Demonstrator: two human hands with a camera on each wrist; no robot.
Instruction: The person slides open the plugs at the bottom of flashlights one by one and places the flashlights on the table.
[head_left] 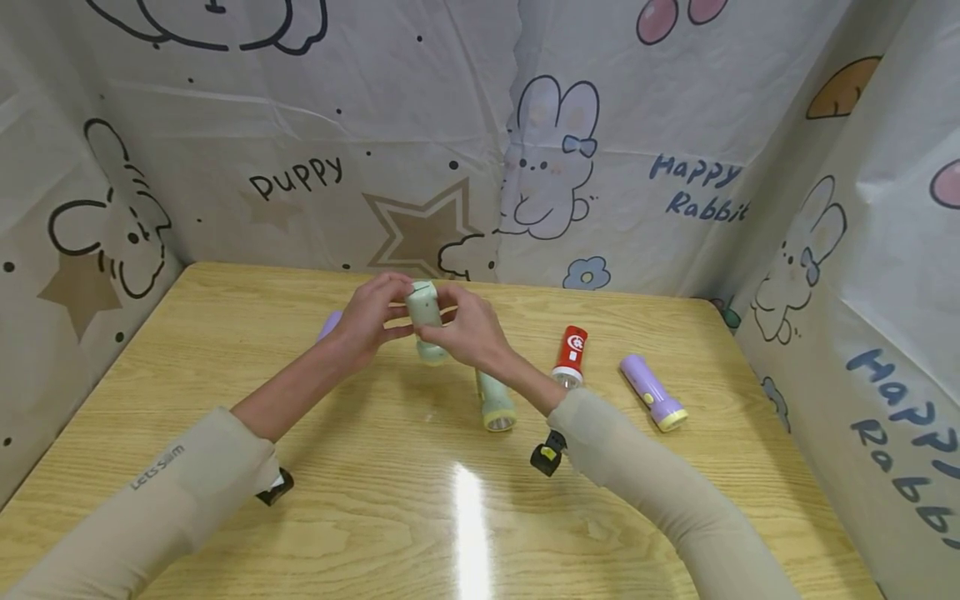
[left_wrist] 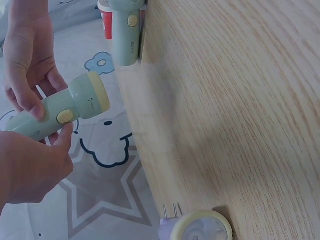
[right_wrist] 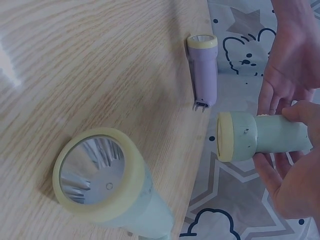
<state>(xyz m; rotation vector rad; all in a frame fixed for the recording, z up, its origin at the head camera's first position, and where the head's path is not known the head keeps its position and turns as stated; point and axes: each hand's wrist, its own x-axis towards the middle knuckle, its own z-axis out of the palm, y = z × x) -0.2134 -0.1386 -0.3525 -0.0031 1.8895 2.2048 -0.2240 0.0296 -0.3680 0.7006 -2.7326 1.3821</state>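
Observation:
A pale green flashlight is held up over the far part of the table, between both hands, its cream-rimmed lens end pointing down. My right hand grips its body from the right, thumb across the near side. From the left, my left hand holds it by the tail end and side with thumb and fingers. In the left wrist view a left fingertip lies right at the cream slide switch. Below the right wrist, a second green flashlight lies on the table, partly hidden by the right hand and forearm.
To the right lie a red flashlight with a white head and a purple flashlight. Another purple flashlight, with its plug prongs out, lies behind the left forearm. A printed cloth hangs along the table's far edge and sides.

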